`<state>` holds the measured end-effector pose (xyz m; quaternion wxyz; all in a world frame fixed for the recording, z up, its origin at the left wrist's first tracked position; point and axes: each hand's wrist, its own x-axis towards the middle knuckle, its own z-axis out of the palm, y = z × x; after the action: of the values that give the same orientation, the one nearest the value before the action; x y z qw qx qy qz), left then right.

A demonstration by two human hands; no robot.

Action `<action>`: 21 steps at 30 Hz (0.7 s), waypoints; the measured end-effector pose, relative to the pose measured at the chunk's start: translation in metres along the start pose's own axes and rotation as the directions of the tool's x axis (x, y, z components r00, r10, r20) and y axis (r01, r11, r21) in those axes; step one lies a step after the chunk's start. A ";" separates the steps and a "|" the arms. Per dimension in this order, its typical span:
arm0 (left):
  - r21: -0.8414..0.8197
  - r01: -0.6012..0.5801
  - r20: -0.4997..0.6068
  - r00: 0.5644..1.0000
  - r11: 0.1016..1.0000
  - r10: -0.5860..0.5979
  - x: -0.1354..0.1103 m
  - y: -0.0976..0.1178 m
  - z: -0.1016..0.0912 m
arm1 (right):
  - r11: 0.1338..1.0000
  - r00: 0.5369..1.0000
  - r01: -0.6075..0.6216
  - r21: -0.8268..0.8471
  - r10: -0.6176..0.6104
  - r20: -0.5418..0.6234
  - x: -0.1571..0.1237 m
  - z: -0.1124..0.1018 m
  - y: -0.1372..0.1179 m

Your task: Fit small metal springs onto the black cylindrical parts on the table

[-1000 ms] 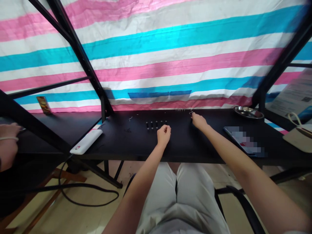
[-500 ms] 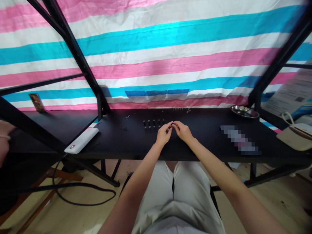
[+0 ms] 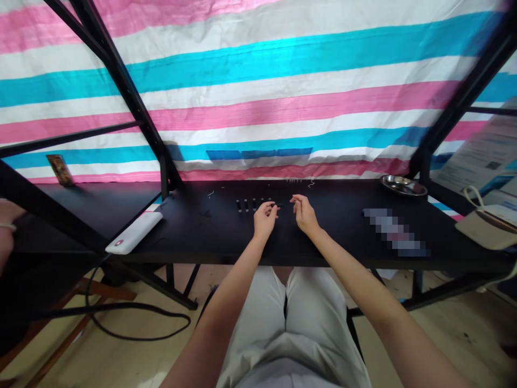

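Observation:
My left hand [image 3: 265, 217] is over the middle of the black table, thumb and fingers closed on a small dark stick-like piece [image 3: 279, 205] that points to the right. A short gap away, my right hand [image 3: 305, 213] has its fingers curled and fingertips pinched together. Whatever may be between those fingertips is too small to make out. Just left of my left hand, several short black cylinders [image 3: 246, 206] with pale ends stand or lie in a row; the hand partly covers the right end of the row.
Thin silvery pieces [image 3: 294, 181] and a white squiggly strand [image 3: 311, 182] lie at the table's back edge. A white power-bank-like box [image 3: 135, 233] is at left. On the right are a metal dish [image 3: 403, 186], a blurred-out object [image 3: 396, 233] and a beige bag [image 3: 487, 227].
My hands, which met at the fingertips, have moved apart. My left hand shifted slightly left with the dark piece; my right hand drew off to the right.

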<state>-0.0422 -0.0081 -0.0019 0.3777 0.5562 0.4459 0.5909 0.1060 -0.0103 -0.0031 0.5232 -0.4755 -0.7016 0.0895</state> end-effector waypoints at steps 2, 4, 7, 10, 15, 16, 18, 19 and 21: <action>-0.044 0.050 0.011 0.999 0.998 -0.049 0.001 0.002 -0.001 | 0.999 0.999 -0.024 0.034 0.024 -0.025 0.000 -0.001 0.000; -0.071 0.084 0.016 0.996 0.994 -0.083 0.001 0.003 -0.001 | 0.997 0.999 -0.023 0.077 0.026 -0.039 0.000 -0.001 -0.001; -0.098 0.107 0.016 0.994 0.989 -0.106 0.001 0.002 -0.002 | 0.993 0.998 -0.052 0.103 0.056 -0.035 -0.001 -0.002 -0.002; -0.096 0.107 0.028 0.994 0.990 -0.104 0.001 0.001 -0.002 | 0.992 0.996 -0.078 0.102 0.082 -0.034 -0.002 0.000 0.000; -0.085 0.098 0.062 0.994 0.992 -0.093 0.001 0.000 -0.002 | 0.979 0.995 -0.093 0.181 0.096 -0.008 -0.003 0.003 0.000; -0.083 0.099 0.072 0.993 0.992 -0.093 0.001 0.000 -0.002 | 0.972 0.994 -0.106 0.210 0.111 -0.012 -0.002 0.003 -0.001; -0.076 0.101 0.097 0.991 0.992 -0.094 -0.001 0.002 -0.002 | 0.949 0.989 -0.131 0.285 0.143 -0.022 -0.001 0.004 -0.001; -0.068 0.104 0.111 0.989 0.992 -0.096 -0.002 0.003 -0.001 | 0.934 0.987 -0.141 0.329 0.159 -0.026 0.000 0.004 -0.001; -0.048 0.108 0.139 0.985 0.993 -0.101 -0.004 0.006 0.000 | 0.895 0.982 -0.159 0.416 0.189 -0.030 0.002 0.004 -0.001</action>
<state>-0.0419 -0.0136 0.0022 0.4529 0.5604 0.4312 0.5430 0.1024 -0.0078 -0.0025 0.6256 -0.4184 -0.6028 0.2650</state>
